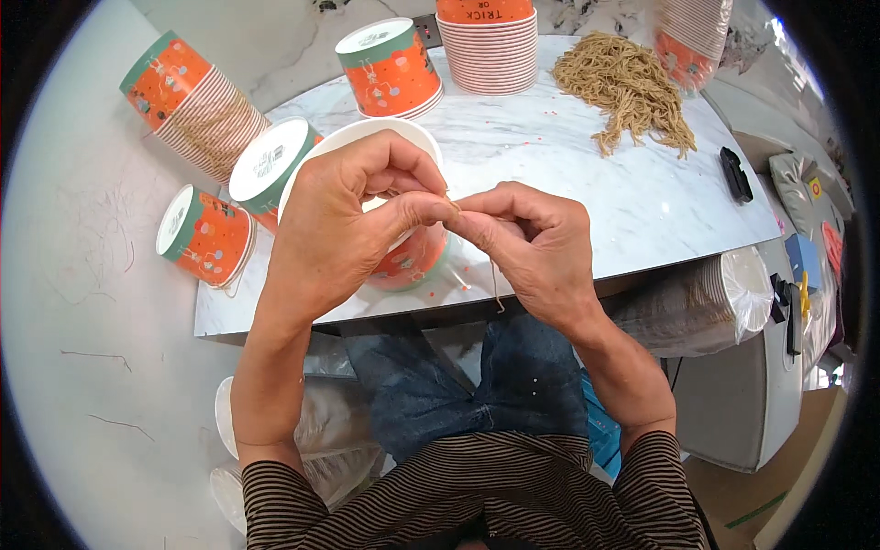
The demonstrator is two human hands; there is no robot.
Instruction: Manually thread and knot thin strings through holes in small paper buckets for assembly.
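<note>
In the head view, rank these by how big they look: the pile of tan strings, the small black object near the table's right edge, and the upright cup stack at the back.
1. Pile of tan strings
2. Upright cup stack, nearly alike
3. Small black object

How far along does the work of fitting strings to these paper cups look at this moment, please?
Looks done: cups lying at the left, one with a string looped beside it. In hand: left hand and right hand pinch a tan string over an open cup. Seemingly left: the string pile and the stacked cups behind.
</note>
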